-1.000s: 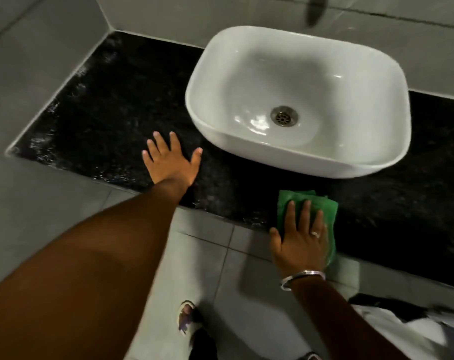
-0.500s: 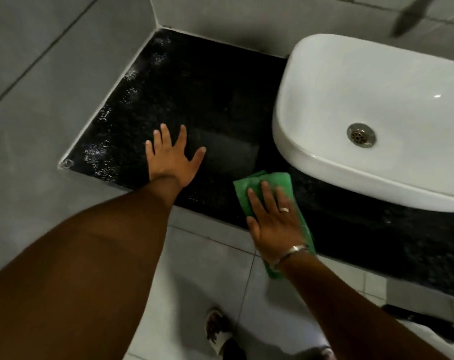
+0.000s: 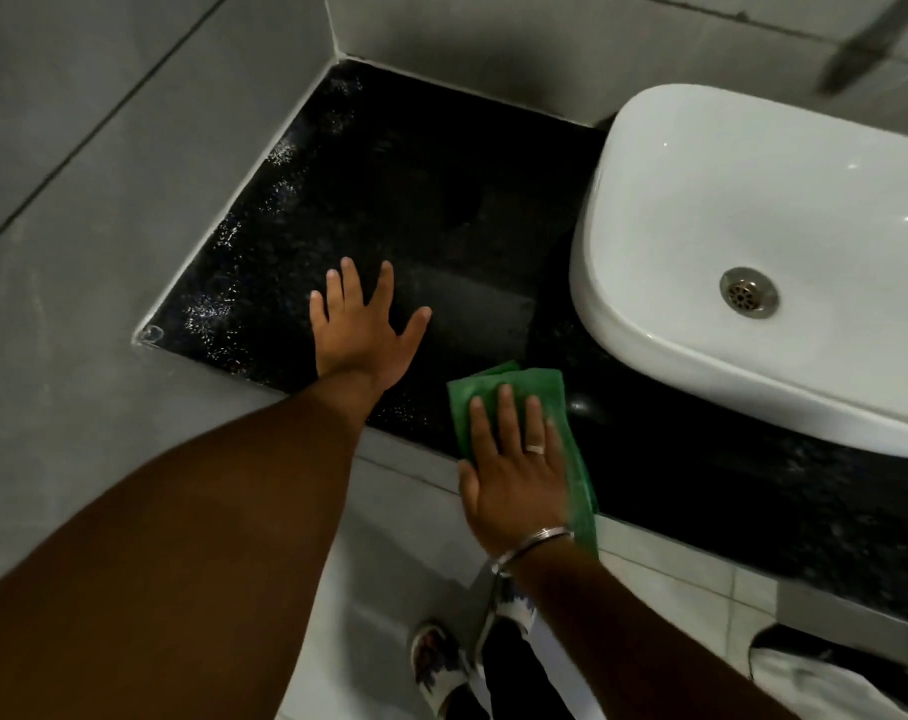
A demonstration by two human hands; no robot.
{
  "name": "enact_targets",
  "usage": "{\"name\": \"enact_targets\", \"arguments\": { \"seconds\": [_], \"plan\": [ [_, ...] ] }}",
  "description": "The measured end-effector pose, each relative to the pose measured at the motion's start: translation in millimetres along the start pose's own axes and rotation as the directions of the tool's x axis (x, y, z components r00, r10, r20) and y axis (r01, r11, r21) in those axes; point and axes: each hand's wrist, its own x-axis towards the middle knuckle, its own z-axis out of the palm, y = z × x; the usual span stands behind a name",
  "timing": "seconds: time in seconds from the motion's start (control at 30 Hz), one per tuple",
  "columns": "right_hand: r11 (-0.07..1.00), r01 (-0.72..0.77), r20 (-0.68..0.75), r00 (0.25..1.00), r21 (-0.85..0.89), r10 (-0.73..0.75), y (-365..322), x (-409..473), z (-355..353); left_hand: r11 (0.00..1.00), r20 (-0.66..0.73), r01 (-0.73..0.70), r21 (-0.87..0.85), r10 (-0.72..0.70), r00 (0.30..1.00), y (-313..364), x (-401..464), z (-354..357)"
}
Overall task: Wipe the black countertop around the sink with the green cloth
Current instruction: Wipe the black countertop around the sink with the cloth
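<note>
The black countertop (image 3: 415, 200) fills a corner between grey walls, speckled with water drops along its left side. A white basin (image 3: 784, 200) sits on it at the right, with a metal drain (image 3: 749, 292). My right hand (image 3: 514, 470) lies flat on the folded green cloth (image 3: 540, 389), pressing it onto the counter's front edge just left of the basin. The cloth's lower end hangs over that edge. My left hand (image 3: 360, 327) rests flat on the counter with fingers spread, left of the cloth, holding nothing.
Grey tiled walls (image 3: 103, 148) close off the counter on the left and at the back. A blurred tap spout (image 3: 867, 39) shows at the top right. Below the counter are a pale tiled front (image 3: 405, 506) and my sandalled foot (image 3: 436, 662).
My right hand has slid the green cloth leftward along the front edge, from in front of the basin towards my left hand. The view has shifted left; my left hand stays planted.
</note>
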Motion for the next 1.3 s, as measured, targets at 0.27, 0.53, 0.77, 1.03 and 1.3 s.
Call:
{"name": "enact_targets", "arguments": {
  "seconds": [0.27,0.53,0.77,1.03,1.3],
  "plan": [
    [0.997,-0.06,-0.003,0.998,-0.046,0.06,81,-15,-13,0.999,0.065,-0.027,0.037,0.025,0.998,-1,2,-7],
    [0.997,-0.044,-0.011,0.999,0.062,0.045,-8,20,-13,0.98,0.082,-0.186,0.065,0.181,0.98,-108,88,-49],
    [0.994,0.067,-0.017,0.998,0.083,-0.066,-131,103,-10,0.973,0.076,-0.231,-0.004,0.23,0.97,-129,91,-35],
    [0.992,0.032,0.04,0.998,0.124,-0.037,-139,118,-29,0.967,0.087,-0.233,-0.102,0.242,0.966,-131,90,-44],
    [0.967,-0.241,-0.06,0.967,0.084,0.247,-43,248,-52,0.955,0.027,-0.237,-0.177,0.245,0.969,-134,91,-38]
  ]
}}
